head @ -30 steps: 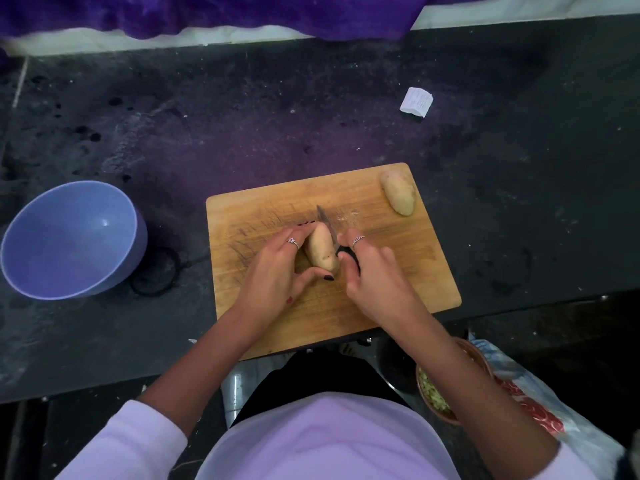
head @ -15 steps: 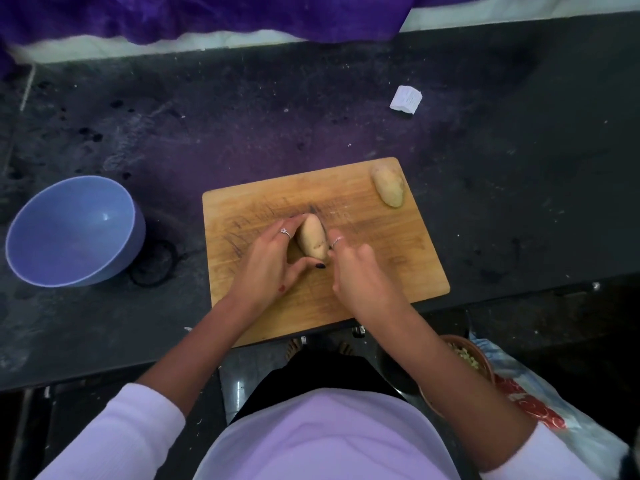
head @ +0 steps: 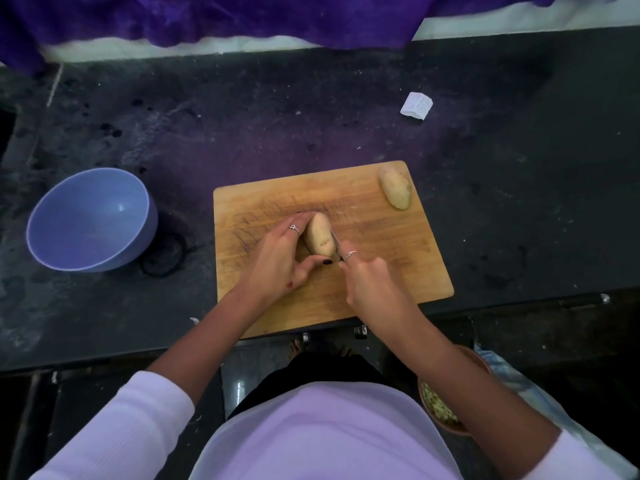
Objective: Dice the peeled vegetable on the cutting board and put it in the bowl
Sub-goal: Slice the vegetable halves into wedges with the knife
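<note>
Dicing stage: first cut under way, nothing diced yet.
The left hand (head: 277,261) grips the whole potato (head: 320,234) on the cutting board (head: 398,268); the right hand (head: 372,282) grasps a knife (head: 335,240) against the potato's right side. The bowl (head: 90,220), well left of both hands, holds nothing.

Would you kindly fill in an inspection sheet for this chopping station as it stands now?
Surface: dark, stained counter.
Job's things: wooden cutting board; peeled potato being cut; second potato at the board's far right corner; blue bowl left, holding nothing.
Clutter: white paper scrap.
Grippers: left hand holds the potato; right hand grips a knife.
Cables: nothing seen.
Surroundings: purple cloth behind; brown bowl of scraps below the counter.
</note>
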